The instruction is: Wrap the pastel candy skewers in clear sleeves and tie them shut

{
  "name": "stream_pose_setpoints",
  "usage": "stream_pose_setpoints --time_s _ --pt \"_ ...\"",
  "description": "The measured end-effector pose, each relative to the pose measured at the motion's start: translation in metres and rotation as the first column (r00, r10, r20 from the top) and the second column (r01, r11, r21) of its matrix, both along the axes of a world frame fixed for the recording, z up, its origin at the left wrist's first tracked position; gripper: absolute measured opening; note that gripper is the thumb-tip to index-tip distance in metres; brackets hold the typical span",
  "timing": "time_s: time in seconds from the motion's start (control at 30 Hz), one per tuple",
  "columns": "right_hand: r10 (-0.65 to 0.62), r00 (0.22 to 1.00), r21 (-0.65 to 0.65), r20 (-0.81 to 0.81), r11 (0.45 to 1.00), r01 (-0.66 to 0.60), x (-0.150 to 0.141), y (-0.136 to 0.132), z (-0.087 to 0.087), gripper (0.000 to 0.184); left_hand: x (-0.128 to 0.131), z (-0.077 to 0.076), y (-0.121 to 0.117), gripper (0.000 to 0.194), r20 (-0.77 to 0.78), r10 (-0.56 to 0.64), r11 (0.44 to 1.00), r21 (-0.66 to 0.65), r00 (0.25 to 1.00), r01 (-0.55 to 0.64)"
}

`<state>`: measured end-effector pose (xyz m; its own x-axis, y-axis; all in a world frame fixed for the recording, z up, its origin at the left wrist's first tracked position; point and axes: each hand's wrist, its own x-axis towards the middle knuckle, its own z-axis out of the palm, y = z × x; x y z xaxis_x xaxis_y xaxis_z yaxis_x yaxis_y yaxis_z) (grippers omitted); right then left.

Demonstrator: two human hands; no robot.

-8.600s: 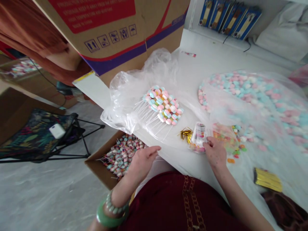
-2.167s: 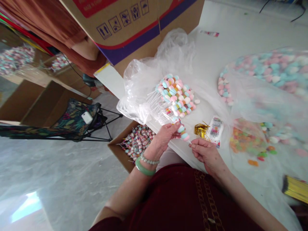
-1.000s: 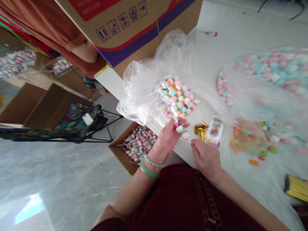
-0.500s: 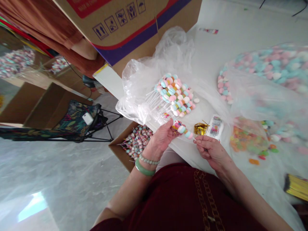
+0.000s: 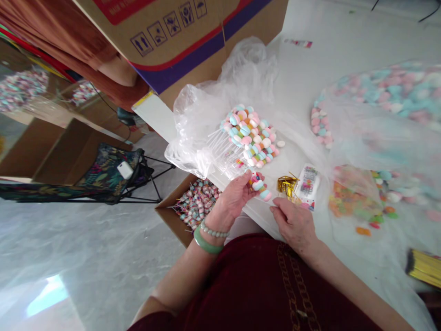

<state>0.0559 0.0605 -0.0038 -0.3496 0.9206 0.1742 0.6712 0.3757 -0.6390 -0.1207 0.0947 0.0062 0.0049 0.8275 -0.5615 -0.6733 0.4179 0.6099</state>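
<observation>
My left hand (image 5: 237, 195) is closed around a marshmallow skewer (image 5: 259, 185) with pink, white and blue pieces and a printed, colourful part near my fingers. Close to its lower right end is my right hand (image 5: 294, 223), back up, with curled fingers. Whatever those fingers hold, if anything, is hidden. Just beyond my right hand lie a bundle of gold twist ties (image 5: 288, 185) and a stack of printed clear bags (image 5: 308, 186). Behind my left hand, a pile of marshmallow skewers (image 5: 253, 135) rests with white sticks pointing left.
Loose marshmallows (image 5: 389, 94) and gummy candies (image 5: 351, 197) lie in clear plastic on the right. A large carton (image 5: 193, 41) stands at the back, near a person's sleeve (image 5: 69, 41). Below the table edge sits a box of wrapped skewers (image 5: 196, 204). More gold ties (image 5: 425, 269) lie right.
My right hand has come off the skewer's end and turned back up, slightly nearer to me. The skewer in my left hand now tilts more steeply downward.
</observation>
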Motion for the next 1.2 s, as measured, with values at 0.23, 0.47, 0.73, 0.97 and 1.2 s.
stream_pose_setpoints --time_s 0.23,0.47,0.73,0.97,1.2 --pt "-0.089 0.996 -0.063 0.019 0.994 0.090 0.003 0.008 0.005 0.017 -0.012 -0.001 0.004 0.022 0.025 0.095 0.995 -0.010 0.995 -0.094" --pt "0.008 0.962 -0.140 0.272 0.990 0.032 0.007 0.009 0.007 0.022 -0.016 0.004 0.000 0.013 -0.052 -0.002 1.000 -0.022 0.999 0.001" --pt "-0.351 0.845 -0.826 -0.403 0.537 -0.171 -0.005 0.009 0.011 0.017 -0.013 0.006 0.002 0.014 0.046 0.025 1.000 0.006 0.999 -0.025" --pt "-0.736 0.488 -0.799 -0.469 0.120 -0.589 0.003 0.017 0.008 0.019 -0.015 0.003 0.002 0.015 0.063 0.003 1.000 0.028 0.998 -0.005" --pt "-0.765 0.469 -0.760 -0.442 0.042 -0.648 0.011 0.020 0.007 0.018 -0.020 0.004 0.003 0.014 -0.009 -0.010 0.997 0.080 1.000 0.011"
